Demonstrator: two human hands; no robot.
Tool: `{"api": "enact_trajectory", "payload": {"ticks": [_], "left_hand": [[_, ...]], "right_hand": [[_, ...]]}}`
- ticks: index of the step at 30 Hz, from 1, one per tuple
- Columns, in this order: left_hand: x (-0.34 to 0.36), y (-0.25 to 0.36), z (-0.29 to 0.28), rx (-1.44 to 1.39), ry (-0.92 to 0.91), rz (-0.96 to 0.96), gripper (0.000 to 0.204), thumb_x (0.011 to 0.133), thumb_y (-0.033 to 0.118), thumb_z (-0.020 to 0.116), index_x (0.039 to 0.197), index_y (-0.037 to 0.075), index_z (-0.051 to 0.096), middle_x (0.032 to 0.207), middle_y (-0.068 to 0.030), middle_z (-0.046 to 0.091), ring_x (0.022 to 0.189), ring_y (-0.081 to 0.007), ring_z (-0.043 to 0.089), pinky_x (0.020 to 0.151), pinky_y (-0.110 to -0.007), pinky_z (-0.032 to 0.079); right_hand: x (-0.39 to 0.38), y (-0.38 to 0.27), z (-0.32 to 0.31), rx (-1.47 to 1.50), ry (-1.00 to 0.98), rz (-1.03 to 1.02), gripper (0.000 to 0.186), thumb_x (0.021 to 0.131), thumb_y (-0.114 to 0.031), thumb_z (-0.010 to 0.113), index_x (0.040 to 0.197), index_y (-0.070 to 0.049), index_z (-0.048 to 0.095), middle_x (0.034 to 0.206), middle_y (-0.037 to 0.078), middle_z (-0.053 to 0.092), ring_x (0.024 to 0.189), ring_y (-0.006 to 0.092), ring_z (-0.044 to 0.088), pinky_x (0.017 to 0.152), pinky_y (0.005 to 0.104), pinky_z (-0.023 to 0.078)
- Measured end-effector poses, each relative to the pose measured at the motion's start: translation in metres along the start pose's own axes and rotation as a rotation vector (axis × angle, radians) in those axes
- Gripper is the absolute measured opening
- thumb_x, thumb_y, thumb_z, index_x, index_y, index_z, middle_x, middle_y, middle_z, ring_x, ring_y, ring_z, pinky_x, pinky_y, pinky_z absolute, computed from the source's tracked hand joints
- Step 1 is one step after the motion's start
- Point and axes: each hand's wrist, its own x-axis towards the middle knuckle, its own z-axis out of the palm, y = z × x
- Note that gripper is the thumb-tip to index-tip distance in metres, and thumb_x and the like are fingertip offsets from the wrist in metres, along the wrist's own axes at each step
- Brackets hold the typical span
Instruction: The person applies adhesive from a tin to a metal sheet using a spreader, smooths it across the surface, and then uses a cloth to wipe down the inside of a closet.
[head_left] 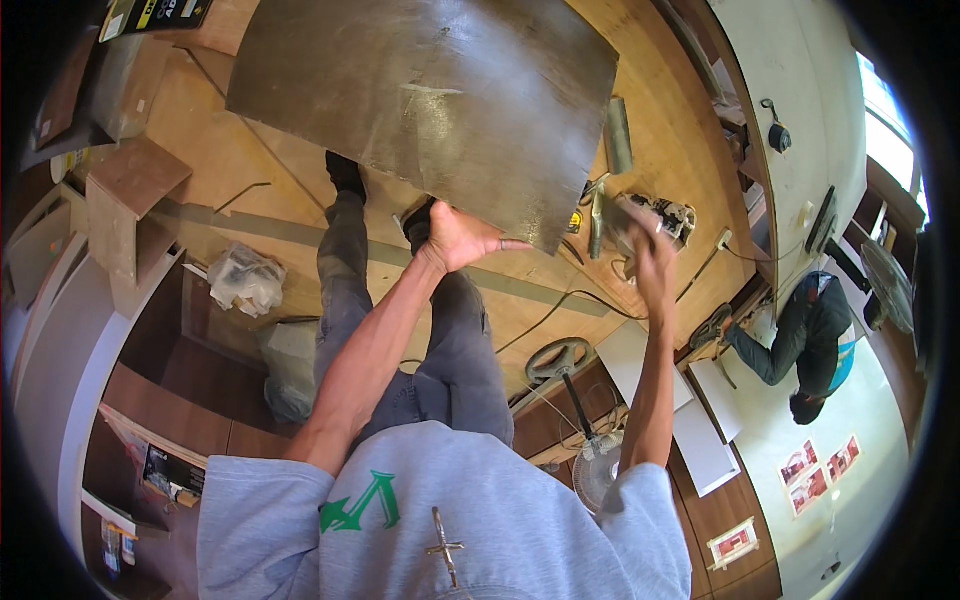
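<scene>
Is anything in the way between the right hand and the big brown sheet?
Nothing visible blocks the right hand from the sheet. A slim greenish thing shows between them, but it seems to lie lower, on the wood.

We see the right hand point(652, 250) only as a blur — whatever it grips, we cannot make out. Part of the left hand point(455, 240) hides behind the brown sheet point(430, 110), which the top edge crops — likewise the black box point(172, 14).

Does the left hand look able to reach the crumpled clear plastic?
Probably not: the left hand seems occupied supporting the brown panel, and the left leg stands between hand and crumpled plastic.
</scene>
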Motion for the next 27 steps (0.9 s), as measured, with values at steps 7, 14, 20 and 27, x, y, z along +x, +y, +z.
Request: {"api": "enact_trajectory", "payload": {"ticks": [7, 14, 20, 27], "left_hand": [[0.005, -0.004, -0.002, 0.067, 0.05, 0.015, 0.1, 0.081, 0.058, 0.053, 0.159, 0.006, 0.019, 0.164, -0.0219, 0.021, 0.15, -0.0459, 0.022, 0.117, -0.07, 0.022], [-0.007, 0.005, -0.01, 0.161, 0.155, 0.051, 0.095, 0.08, 0.053, 0.05, 0.157, 0.004, 0.024, 0.162, -0.0238, 0.024, 0.149, -0.0452, 0.026, 0.116, -0.066, 0.03], [0.003, -0.001, -0.013, 0.164, 0.093, 0.034, 0.093, 0.079, 0.052, 0.052, 0.155, 0.003, 0.028, 0.16, -0.0233, 0.029, 0.147, -0.0445, 0.03, 0.115, -0.063, 0.033], [0.001, 0.005, -0.021, 0.136, 0.117, 0.052, 0.096, 0.078, 0.053, 0.054, 0.155, 0.003, 0.028, 0.158, -0.0223, 0.033, 0.145, -0.0428, 0.034, 0.114, -0.061, 0.036]], "right_hand": [[0.141, 0.069, 0.048, -0.296, 0.115, -0.296, 0.033, 0.099, -0.007, 0.057, 0.128, -0.016, 0.068, 0.11, 0.015, 0.067, 0.102, 0.0309, 0.063, 0.092, 0.0355, 0.049], [0.139, 0.042, 0.03, -0.236, 0.08, -0.159, 0.029, 0.1, -0.012, 0.055, 0.126, -0.014, 0.068, 0.102, 0.018, 0.066, 0.095, 0.0392, 0.062, 0.084, 0.0449, 0.049], [0.167, 0.076, 0.057, -0.511, 0.135, -0.031, 0.03, 0.098, -0.028, 0.055, 0.113, -0.004, 0.068, 0.099, 0.026, 0.068, 0.094, 0.0469, 0.065, 0.08, 0.0509, 0.051], [0.185, 0.041, 0.103, -0.587, 0.094, 0.104, 0.033, 0.094, -0.025, 0.053, 0.114, -0.005, 0.07, 0.107, 0.025, 0.07, 0.097, 0.0452, 0.067, 0.086, 0.052, 0.054]]}}
